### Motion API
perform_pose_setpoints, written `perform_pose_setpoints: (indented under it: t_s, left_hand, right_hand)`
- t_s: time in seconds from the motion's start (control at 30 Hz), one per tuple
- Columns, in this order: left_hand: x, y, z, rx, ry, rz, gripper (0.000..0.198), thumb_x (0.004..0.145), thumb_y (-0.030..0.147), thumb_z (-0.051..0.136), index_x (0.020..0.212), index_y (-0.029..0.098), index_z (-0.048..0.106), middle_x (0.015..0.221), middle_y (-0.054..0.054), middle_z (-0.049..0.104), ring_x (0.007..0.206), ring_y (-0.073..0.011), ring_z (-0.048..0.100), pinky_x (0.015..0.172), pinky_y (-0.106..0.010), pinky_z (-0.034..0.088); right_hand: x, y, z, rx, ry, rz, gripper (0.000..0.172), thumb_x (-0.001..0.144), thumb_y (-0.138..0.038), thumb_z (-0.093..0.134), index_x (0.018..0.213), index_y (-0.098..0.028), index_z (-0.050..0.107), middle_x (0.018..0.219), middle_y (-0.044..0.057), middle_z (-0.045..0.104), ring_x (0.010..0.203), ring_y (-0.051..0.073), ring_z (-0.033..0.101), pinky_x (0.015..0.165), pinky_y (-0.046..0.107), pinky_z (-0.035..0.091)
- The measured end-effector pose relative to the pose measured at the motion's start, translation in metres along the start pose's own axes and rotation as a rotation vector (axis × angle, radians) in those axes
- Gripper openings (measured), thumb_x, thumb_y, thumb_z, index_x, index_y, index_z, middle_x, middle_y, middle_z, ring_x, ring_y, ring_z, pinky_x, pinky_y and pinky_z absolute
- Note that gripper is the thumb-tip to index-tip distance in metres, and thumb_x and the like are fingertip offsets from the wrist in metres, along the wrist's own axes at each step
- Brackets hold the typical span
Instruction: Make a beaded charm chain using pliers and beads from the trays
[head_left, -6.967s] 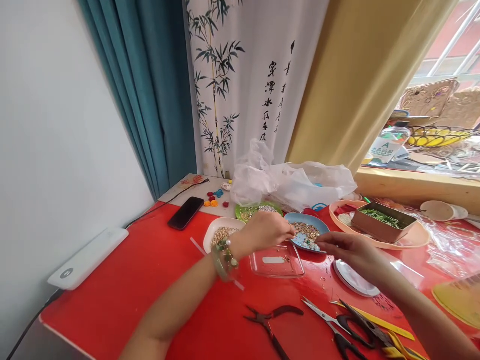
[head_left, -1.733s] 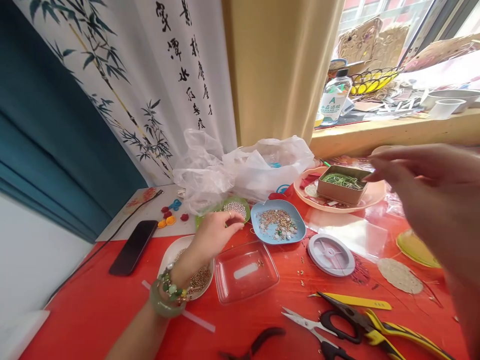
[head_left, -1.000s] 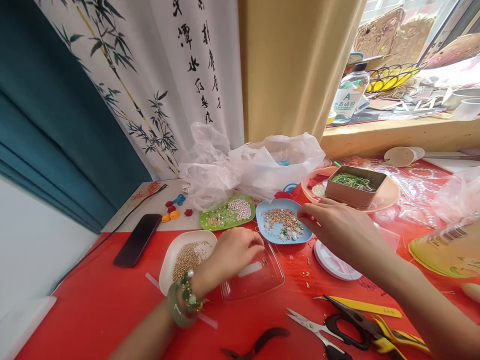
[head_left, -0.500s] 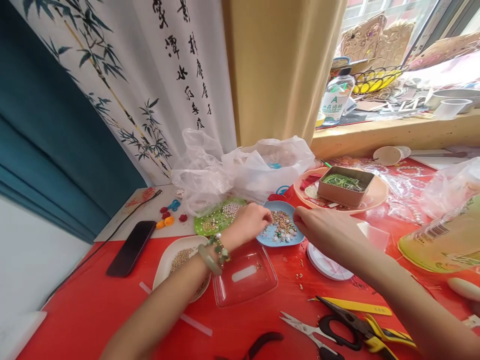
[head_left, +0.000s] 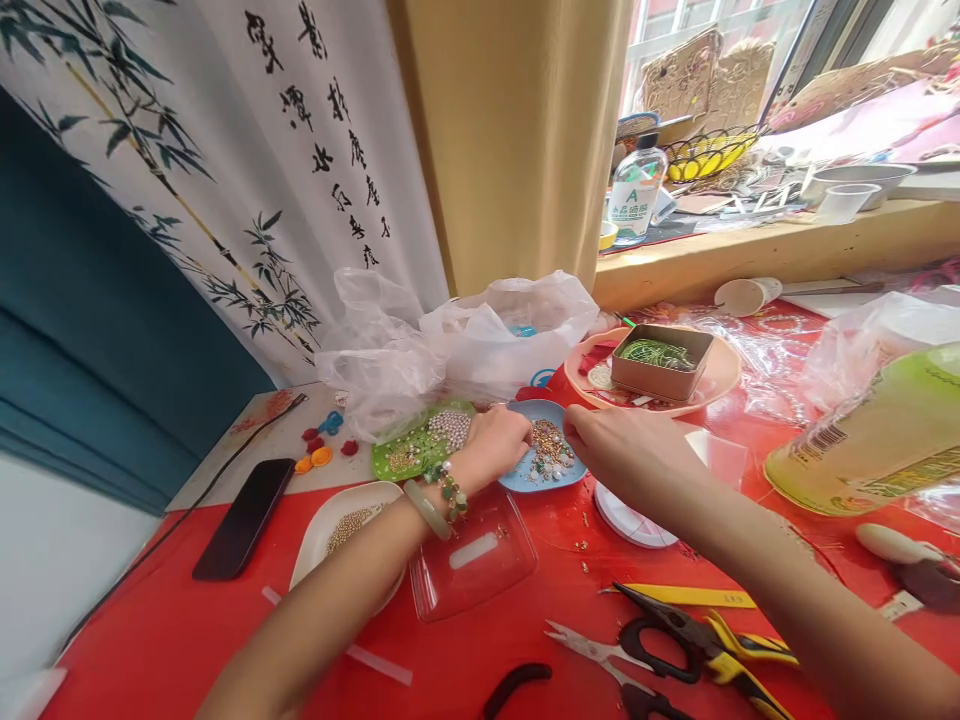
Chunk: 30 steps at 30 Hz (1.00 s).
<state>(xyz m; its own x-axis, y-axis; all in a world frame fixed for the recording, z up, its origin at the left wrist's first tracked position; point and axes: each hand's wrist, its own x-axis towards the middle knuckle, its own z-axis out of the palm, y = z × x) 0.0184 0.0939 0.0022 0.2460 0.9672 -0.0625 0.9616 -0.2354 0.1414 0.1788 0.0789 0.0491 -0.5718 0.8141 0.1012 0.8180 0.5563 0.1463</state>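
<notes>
My left hand, with a jade bangle and a beaded bracelet on its wrist, hovers at the left edge of a blue plate of mixed beads. Its fingers are pressed together on something too small to make out. At the plate's right side is my right hand, fingers closed, what they hold being hidden. A green tray of beads lies left of the blue plate. Nearer me are a clear tray and a white dish of gold beads, partly behind my left forearm.
Scissors, pliers and yellow tweezers lie at the front right. A phone rests on the left. Behind are plastic bags and a tin on a pink plate. A large bottle lies at right.
The whole view has shifted, so the table things appear further left. Both hands remain closed beside the blue plate, with only slight movement.
</notes>
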Motion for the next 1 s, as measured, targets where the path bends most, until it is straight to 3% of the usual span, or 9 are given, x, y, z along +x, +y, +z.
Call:
perform_pose_setpoints:
  t_s: [0.27,0.37,0.47,0.6,0.77,0.9,1.0]
  left_hand:
    - [0.003,0.009,0.0,-0.02,0.006,0.021,0.017,0.07,0.011,0.051,0.069,0.016,0.067,0.08,-0.015,0.065,0.095,-0.0287,0.055,0.076,-0.035,0.044]
    - [0.002,0.006,-0.003,-0.093,0.043,0.0,0.015,0.067,0.011,0.052,0.066,0.016,0.066,0.074,-0.013,0.065,0.086,-0.0277,0.058,0.072,-0.035,0.044]
    - [-0.005,0.0,-0.009,-0.217,0.105,-0.018,0.014,0.067,0.014,0.052,0.07,0.016,0.066,0.073,-0.008,0.066,0.073,-0.0212,0.06,0.067,-0.03,0.045]
    - [-0.025,-0.012,-0.021,-0.405,0.172,-0.031,0.013,0.07,0.018,0.05,0.075,0.016,0.062,0.072,-0.002,0.066,0.061,-0.0127,0.058,0.059,-0.023,0.044]
    - [-0.063,-0.023,-0.027,-0.735,0.218,-0.127,0.004,0.067,0.016,0.055,0.067,0.014,0.059,0.07,-0.002,0.064,0.065,-0.0126,0.058,0.061,-0.023,0.045]
    - [-0.095,-0.022,-0.021,-0.966,0.129,-0.195,0.008,0.064,0.014,0.06,0.072,0.015,0.061,0.072,-0.001,0.064,0.068,-0.0135,0.058,0.065,-0.025,0.045]
    - [-0.109,-0.02,-0.013,-1.027,0.053,-0.251,0.006,0.066,0.017,0.061,0.071,0.015,0.064,0.072,-0.002,0.065,0.07,-0.015,0.058,0.067,-0.026,0.044]
  right_hand:
    - [0.0,0.0,-0.001,0.007,-0.001,0.015,0.02,0.084,-0.019,0.037,0.074,-0.016,0.054,0.059,0.007,0.061,0.051,0.018,0.057,0.043,0.027,0.011]
    - [-0.001,0.001,-0.003,0.014,0.006,0.019,0.019,0.083,-0.018,0.038,0.075,-0.015,0.054,0.058,0.007,0.061,0.05,0.018,0.056,0.043,0.027,0.012]
    - [-0.001,0.003,-0.005,0.029,0.01,0.023,0.015,0.079,-0.013,0.04,0.075,-0.016,0.054,0.056,0.005,0.06,0.048,0.017,0.054,0.042,0.027,0.012]
    - [0.0,0.003,-0.003,0.059,0.028,0.021,0.015,0.078,-0.012,0.039,0.074,-0.016,0.053,0.056,0.004,0.059,0.046,0.015,0.05,0.043,0.027,0.011]
    - [0.001,-0.001,-0.001,0.121,0.059,-0.025,0.019,0.083,-0.02,0.036,0.074,-0.018,0.053,0.059,0.002,0.06,0.048,0.013,0.049,0.044,0.026,0.014]
    - [0.002,-0.002,-0.001,0.281,0.075,-0.012,0.018,0.082,-0.021,0.037,0.074,-0.02,0.053,0.061,0.001,0.061,0.051,0.013,0.049,0.046,0.025,0.02]
    - [0.002,-0.005,-0.001,0.521,-0.014,-0.06,0.016,0.079,-0.019,0.039,0.071,-0.02,0.053,0.06,-0.001,0.059,0.052,0.012,0.049,0.048,0.023,0.026]
